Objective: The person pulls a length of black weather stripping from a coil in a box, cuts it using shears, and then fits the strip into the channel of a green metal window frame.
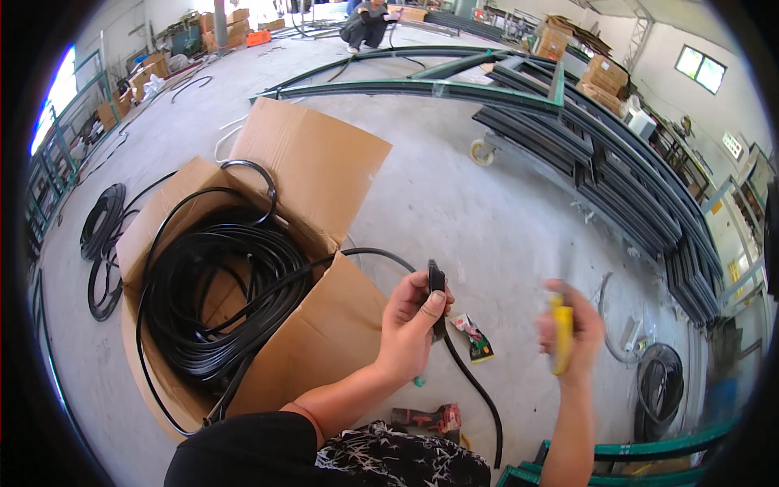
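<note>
My left hand (411, 325) is closed around a black rubber strip (436, 284), whose upper end stands up above the thumb. From a coil of black strip (235, 260) in an open cardboard box (312, 154), one length runs to this hand. Another length (477, 385) hangs below the hand toward the lower edge. My right hand (578, 333), smeared by motion, grips a yellow-handled tool (561, 333) well to the right of the left hand. A blurred grey part points up from the tool; its exact kind cannot be made out.
A red and black power drill (430, 419) and a small printed packet (473, 338) lie on the floor near me. Stacked dark frames (625, 195) on a wheeled cart fill the right. More black coils (659, 381) lie at both sides. A person (369, 24) crouches far back.
</note>
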